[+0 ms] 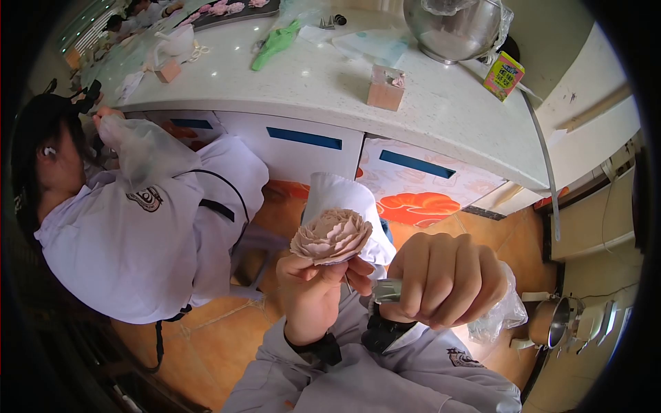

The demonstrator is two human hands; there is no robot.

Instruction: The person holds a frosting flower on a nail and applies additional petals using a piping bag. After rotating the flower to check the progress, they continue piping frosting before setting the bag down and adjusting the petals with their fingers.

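A pale pink ruffled flower (332, 236) sits in front of me, held from below by my left hand (313, 289), whose thumb and fingers pinch the thin stem under it. My right hand (447, 279) is closed round a clear piping bag (501, 313); the bag's bulk hangs out behind the fist. Its metal tip (387, 290) points left, close beside the fingers of my left hand and just below the flower's right edge. Most of the bag is hidden inside my right fist.
On the counter (310, 89) stand a wooden block (385, 93), a yellow-green box (504, 76), a steel bowl (451, 27), a green bag (277, 45) and scissors (200, 52). A co-worker (138, 220) in white sits close at the left. Pans (549, 322) stand at the lower right.
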